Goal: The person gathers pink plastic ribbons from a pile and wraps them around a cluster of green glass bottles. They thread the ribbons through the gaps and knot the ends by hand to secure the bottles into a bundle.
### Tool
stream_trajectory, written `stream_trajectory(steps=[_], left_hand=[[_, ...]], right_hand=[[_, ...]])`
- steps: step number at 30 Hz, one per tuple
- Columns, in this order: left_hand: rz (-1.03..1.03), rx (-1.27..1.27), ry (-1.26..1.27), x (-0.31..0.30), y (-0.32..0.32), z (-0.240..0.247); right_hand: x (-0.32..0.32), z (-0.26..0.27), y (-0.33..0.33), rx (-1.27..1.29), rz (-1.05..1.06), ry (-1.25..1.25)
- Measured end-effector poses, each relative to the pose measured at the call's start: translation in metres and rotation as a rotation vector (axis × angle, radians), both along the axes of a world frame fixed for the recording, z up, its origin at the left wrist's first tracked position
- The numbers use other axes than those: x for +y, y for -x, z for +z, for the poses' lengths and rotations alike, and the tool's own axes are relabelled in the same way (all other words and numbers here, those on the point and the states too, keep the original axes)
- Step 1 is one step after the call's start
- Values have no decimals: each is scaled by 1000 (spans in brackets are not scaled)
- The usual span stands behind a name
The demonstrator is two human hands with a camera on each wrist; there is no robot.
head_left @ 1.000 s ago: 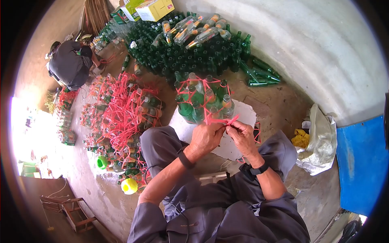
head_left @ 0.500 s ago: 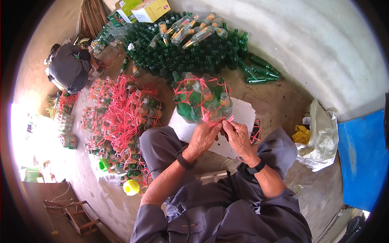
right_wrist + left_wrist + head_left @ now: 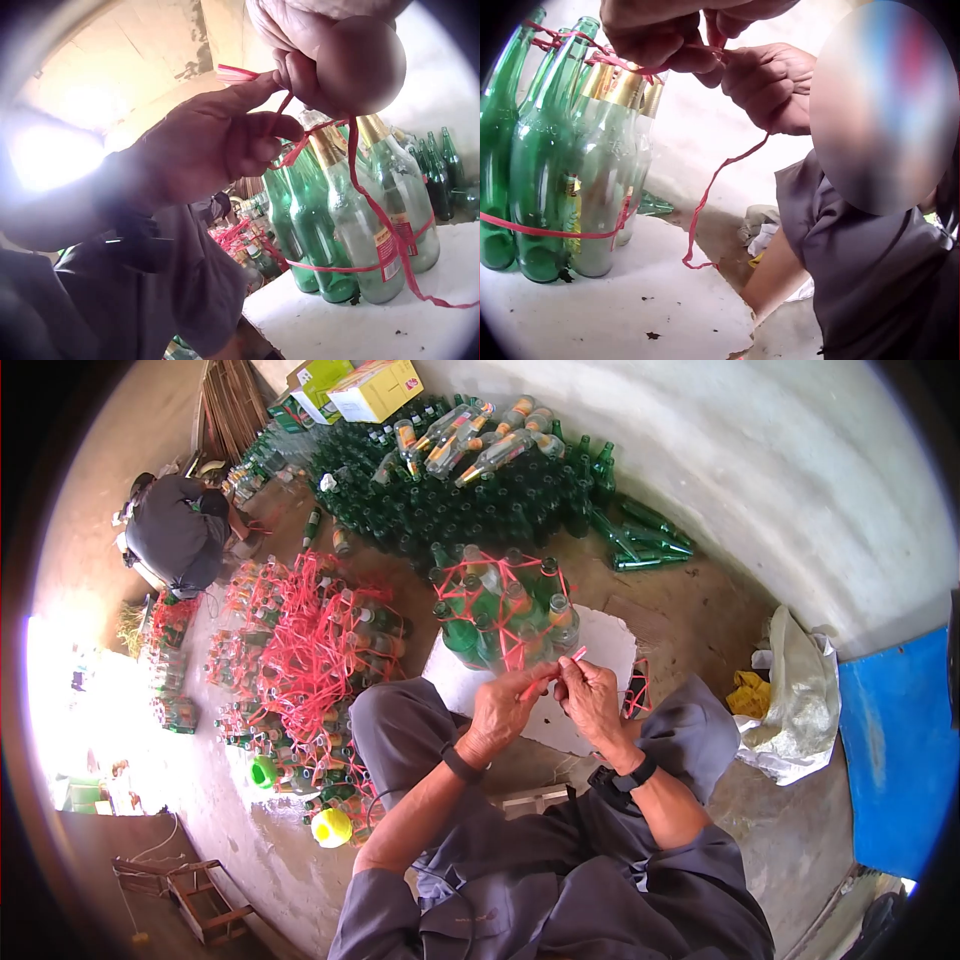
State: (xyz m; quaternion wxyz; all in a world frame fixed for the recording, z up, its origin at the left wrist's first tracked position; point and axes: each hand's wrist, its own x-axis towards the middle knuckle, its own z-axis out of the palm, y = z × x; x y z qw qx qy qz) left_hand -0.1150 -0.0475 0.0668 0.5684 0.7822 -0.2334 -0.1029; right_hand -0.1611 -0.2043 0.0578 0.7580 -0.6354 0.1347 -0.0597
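Note:
A bundle of green and clear glass bottles (image 3: 487,638) stands upright, with red plastic twine (image 3: 330,268) round its sides and strung between the necks. In front of it, my left hand (image 3: 503,710) pinches the twine between thumb and fingers. Close beside it, my right hand (image 3: 592,705) pinches the same twine, and a short end sticks up past the fingertips. A loose tail of twine (image 3: 705,196) hangs from the right hand in the left wrist view. Under the bottles lies a white board (image 3: 608,645) with ragged edges.
Massed green bottles (image 3: 430,510) stand at the back, with clear bottles lying on top. More twine-bound bottles (image 3: 310,650) fill the floor at left. Another person (image 3: 175,535) crouches beyond them. A white sack (image 3: 800,705) and a blue panel (image 3: 895,750) are at right.
The broad twine strand that lay across both hands has been drawn in; now a short end stands up at the right fingertips. Both hands stay close together in front of the bottles.

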Motion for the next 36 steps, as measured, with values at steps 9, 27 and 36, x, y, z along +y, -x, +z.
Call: stream_trajectory(steps=[9,27,36], left_hand=[[-169,-446,-140,11,-8,0],[-87,220,-265,11,-21,18],[-110,656,-2,17,-35,35]], right_hand=[[-6,4,-2,294,42,-251],[-12,10,-1,87,263,128],[-3,16,3,-269,275,425]])
